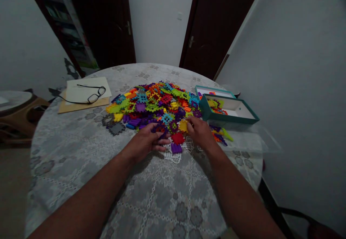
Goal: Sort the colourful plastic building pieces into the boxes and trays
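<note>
A heap of colourful toothed plastic building pieces (151, 103) lies in the middle of the table. My left hand (144, 141) is at the heap's near edge, its thumb and index finger closed on a purple building piece (161, 129), while the other fingers stretch out. With its fingertips my right hand (201, 131) grips a yellow square building piece (183, 125). Between the hands lie a red toothed piece (177, 138) and, nearer to me, a purple piece (176, 148). White lattice-like pieces (173, 156) rest flat around them.
A green-edged box (229, 117) with some pieces inside stands to the right, its matching second part (214, 90) behind it. At the left, eyeglasses (93, 98) lie on paper (72, 87). The round table has a patterned grey cloth (151, 195). A wall runs along the right.
</note>
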Available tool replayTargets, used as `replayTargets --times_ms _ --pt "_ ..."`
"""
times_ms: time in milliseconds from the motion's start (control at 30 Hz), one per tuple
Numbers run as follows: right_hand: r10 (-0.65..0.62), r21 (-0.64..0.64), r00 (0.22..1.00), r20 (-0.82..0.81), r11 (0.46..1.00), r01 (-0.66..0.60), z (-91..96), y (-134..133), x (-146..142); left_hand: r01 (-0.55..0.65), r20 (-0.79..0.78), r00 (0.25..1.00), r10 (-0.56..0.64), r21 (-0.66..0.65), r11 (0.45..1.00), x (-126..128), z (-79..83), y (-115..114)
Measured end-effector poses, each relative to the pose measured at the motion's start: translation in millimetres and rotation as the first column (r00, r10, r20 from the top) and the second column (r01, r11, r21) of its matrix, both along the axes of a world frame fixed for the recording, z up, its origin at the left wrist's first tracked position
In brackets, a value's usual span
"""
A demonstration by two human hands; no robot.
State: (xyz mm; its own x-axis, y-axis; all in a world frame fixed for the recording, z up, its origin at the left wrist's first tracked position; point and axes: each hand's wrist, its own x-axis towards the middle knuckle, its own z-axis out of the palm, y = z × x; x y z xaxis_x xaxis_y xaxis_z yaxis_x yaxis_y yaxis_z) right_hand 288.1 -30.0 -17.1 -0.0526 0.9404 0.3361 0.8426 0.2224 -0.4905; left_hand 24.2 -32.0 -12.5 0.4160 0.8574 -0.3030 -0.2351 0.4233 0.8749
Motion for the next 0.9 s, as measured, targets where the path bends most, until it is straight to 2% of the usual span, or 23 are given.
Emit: replayTargets --times_ms 100,167,233,300,400,467,533,600,700,800,900 --pt "0.001 0.000 0.958 -0.287 1.000 -0.001 6.4 -3.8 -3.8 0.004 -0.018 1.000 -0.004 0.005 1.000 -0.1 -1.5 0.3" --pt "0.071 -0.053 0.896 -0.438 0.993 -0.105 10.1 -8.3 -10.5 0.022 -0.011 1.000 -0.022 0.006 1.000 -0.2 -1.4 0.1" --pt "0.155 -0.077 0.863 -0.480 0.973 -0.217 10.7 -13.2 -21.0 0.038 0.009 0.999 -0.038 0.001 0.999 -0.9 -0.9 -0.8" --pt "0.209 -0.069 0.880 -0.427 0.963 -0.262 8.0 -17.5 -33.7 0.060 0.023 0.998 -0.061 0.010 0.998 -2.1 -1.0 -2.4" --pt "0.217 -0.071 0.901 -0.375 0.963 -0.262 2.9 -21.8 -50.5 0.128 0.006 0.992 -0.129 0.054 0.990 -3.7 -4.2 -5.3" --pt "0.230 -0.090 0.893 -0.387 0.955 -0.284 2.6 -22.4 -55.4 0.160 -0.014 0.987 -0.159 0.071 0.985 -3.4 -7.4 -6.8" --pt "0.229 -0.074 0.898 -0.376 0.958 -0.276 5.8 -21.0 -52.6 0.141 -0.031 0.990 -0.140 0.061 0.988 -1.8 -9.0 -7.5" --pt "0.173 -0.014 0.934 -0.312 0.982 -0.186 10.0 -17.9 -42.2 0.084 -0.046 0.996 -0.082 0.031 0.996 0.0 -7.3 -7.3" --pt "0.009 0.037 0.995 -0.102 0.999 -0.005 12.1 -13.4 -20.0 0.032 -0.043 0.999 -0.033 -0.013 0.999 0.7 0.0 -5.4" --pt "-0.083 -0.084 0.986 0.142 0.992 0.095 8.0 -13.0 -5.4 0.054 0.000 0.999 -0.054 -0.025 0.998 -1.3 5.6 -3.1" --pt "-0.062 -0.237 0.961 0.270 0.963 0.129 3.3 -15.1 -4.8 0.051 0.032 0.998 -0.050 -0.025 0.998 -3.1 5.3 -1.6"
